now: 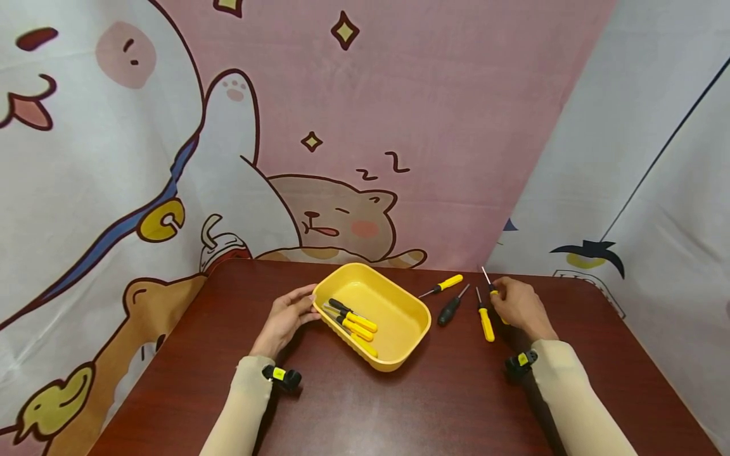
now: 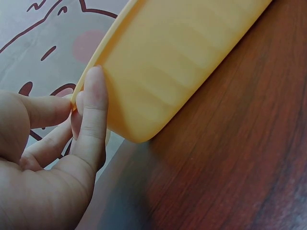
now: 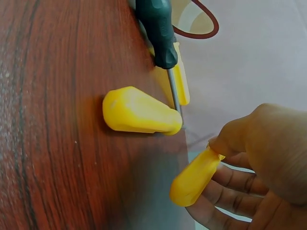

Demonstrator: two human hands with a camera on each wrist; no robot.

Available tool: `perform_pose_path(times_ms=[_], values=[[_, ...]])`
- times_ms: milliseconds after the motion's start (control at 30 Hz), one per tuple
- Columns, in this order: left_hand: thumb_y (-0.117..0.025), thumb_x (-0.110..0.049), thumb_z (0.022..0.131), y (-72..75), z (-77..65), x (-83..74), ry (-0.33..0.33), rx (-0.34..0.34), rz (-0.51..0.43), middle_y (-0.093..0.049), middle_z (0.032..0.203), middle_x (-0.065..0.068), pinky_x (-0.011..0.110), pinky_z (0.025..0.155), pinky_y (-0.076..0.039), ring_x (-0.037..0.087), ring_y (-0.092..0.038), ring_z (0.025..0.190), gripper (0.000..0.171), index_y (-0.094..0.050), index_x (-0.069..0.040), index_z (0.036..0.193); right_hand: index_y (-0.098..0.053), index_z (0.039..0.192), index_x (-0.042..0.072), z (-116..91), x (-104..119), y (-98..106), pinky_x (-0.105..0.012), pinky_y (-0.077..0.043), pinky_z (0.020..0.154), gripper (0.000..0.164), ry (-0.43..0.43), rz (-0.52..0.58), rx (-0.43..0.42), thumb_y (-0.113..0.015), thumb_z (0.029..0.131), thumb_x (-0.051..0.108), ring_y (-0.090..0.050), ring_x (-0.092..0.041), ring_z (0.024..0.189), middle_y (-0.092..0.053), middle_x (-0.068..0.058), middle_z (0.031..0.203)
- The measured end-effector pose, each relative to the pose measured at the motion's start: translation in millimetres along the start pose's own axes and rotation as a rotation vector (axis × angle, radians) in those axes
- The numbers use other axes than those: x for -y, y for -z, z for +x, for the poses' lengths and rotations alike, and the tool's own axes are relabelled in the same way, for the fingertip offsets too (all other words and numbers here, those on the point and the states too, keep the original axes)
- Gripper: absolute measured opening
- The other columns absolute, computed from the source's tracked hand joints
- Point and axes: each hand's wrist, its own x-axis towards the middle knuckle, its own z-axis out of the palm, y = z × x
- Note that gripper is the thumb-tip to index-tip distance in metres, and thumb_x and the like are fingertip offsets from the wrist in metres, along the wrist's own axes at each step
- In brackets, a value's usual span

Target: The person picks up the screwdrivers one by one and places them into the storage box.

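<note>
At nine o'clock from the middle of the yellow rectangular tray (image 1: pixel 400 315), the left hand (image 1: pixel 281 323) is pinching the rim at a corner, its grip narrow; because it is holding only that corner, a slip or a sudden tug could be swinging the whole tray round on the smooth tabletop (image 1: pixel 365 415). Inside, toward eight o'clock, a black-handled screwdriver (image 1: pixel 338 305) and several yellow-handled screwdrivers (image 1: pixel 362 321) are lying bunched along the near-left wall; the yellow ones' shafts are pointing roughly to ten o'clock, toward the left fingers, so a jolt could be sliding a tip into them. Just past the tray, between two and three o'clock, a loose yellow-and-black screwdriver (image 1: pixel 449 284) is lying with its shaft aimed back at the rim, and a dark-handled screwdriver (image 1: pixel 450 311) is resting at three; a shifting tray could be knocking either one. Farther out at three, another yellow screwdriver (image 1: pixel 486 325) is lying near the right hand (image 1: pixel 519 307), where a careless knuckle could be rolling it away. That hand is holding one more yellow-handled screwdriver (image 3: pixel 194 179) between thumb and fingers, its shaft pointing toward eleven; since the pinch is sitting high on the handle, the tool could be pivoting or dropping near the table's far edge.
</note>
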Motion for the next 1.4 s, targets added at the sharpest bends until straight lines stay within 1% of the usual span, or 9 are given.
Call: perform_pose_path(times_ms=[400,567,800,967,1067,1233,1300,1400], values=[[-0.060,-0.008,0.103,-1.0,-1.4,-2.3,0.002,0.001,0.000,-0.056,0.133,0.029,0.030,0.077,-0.065,0.016,-0.067,0.084,0.038,-0.060,-0.005,0.141,-0.055,0.136,-0.006,-7,2,8,-0.027,-0.054,0.058,0.044,0.068,0.029,-0.040,-0.061,0.100,0.018,-0.058,-0.022,0.073,-0.064,-0.022,0.103],[-0.061,-0.008,0.103,-0.6,-1.5,-1.8,0.002,0.001,-0.002,-0.058,0.130,0.028,0.030,0.076,-0.065,0.017,-0.066,0.083,0.038,-0.059,-0.004,0.141,-0.056,0.135,-0.006,-12,8,10,-0.027,-0.052,0.058,0.043,0.108,0.020,-0.067,-0.062,0.099,0.018,-0.057,-0.024,0.075,-0.064,-0.022,0.105],[-0.061,-0.008,0.103,-0.1,-2.6,-1.9,0.002,-0.007,0.003,-0.061,0.123,0.023,0.031,0.077,-0.065,0.018,-0.066,0.084,0.037,-0.060,-0.005,0.140,-0.059,0.129,-0.005,-14,19,14,-0.028,-0.055,0.059,0.038,0.179,0.004,-0.109,-0.062,0.099,0.017,-0.058,-0.024,0.073,-0.067,-0.022,0.104],[-0.061,-0.008,0.103,-0.6,-2.7,-2.3,-0.002,-0.005,0.009,-0.062,0.121,0.021,0.031,0.077,-0.066,0.018,-0.066,0.085,0.037,-0.060,-0.005,0.140,-0.060,0.128,-0.004,-13,25,15,-0.028,-0.054,0.059,0.036,0.203,0.002,-0.110,-0.063,0.099,0.016,-0.059,-0.023,0.073,-0.068,-0.021,0.103],[-0.060,-0.009,0.103,-1.1,-2.8,-2.7,-0.001,-0.003,0.009,-0.062,0.121,0.020,0.030,0.077,-0.065,0.017,-0.066,0.085,0.037,-0.060,-0.005,0.141,-0.061,0.129,-0.004,-14,28,15,-0.032,-0.057,0.060,0.035,0.217,0.002,-0.109,-0.063,0.099,0.016,-0.061,-0.023,0.074,-0.068,-0.020,0.103],[-0.061,-0.009,0.103,-1.4,-2.6,-2.6,-0.001,-0.003,0.012,-0.062,0.119,0.019,0.031,0.077,-0.065,0.018,-0.066,0.085,0.037,-0.060,-0.006,0.140,-0.062,0.129,-0.003,-15,37,17,-0.044,-0.062,0.071,0.036,0.260,-0.012,-0.130,-0.064,0.098,0.015,-0.066,-0.026,0.082,-0.070,-0.021,0.108],[-0.061,-0.009,0.103,-1.2,-2.5,-2.3,0.000,-0.003,0.015,-0.062,0.119,0.018,0.031,0.078,-0.065,0.018,-0.066,0.085,0.037,-0.060,-0.006,0.140,-0.062,0.129,-0.003,-16,41,17,-0.046,-0.062,0.072,0.036,0.268,-0.015,-0.132,-0.065,0.098,0.015,-0.066,-0.027,0.083,-0.070,-0.021,0.108],[-0.061,-0.009,0.103,-0.7,-2.7,-2.1,0.000,-0.004,0.017,-0.061,0.120,0.019,0.031,0.078,-0.065,0.017,-0.066,0.085,0.037,-0.060,-0.006,0.140,-0.062,0.129,-0.002,-17,47,17,-0.045,-0.062,0.072,0.036,0.269,-0.019,-0.124,-0.065,0.099,0.016,-0.065,-0.026,0.083,-0.069,-0.019,0.108]])
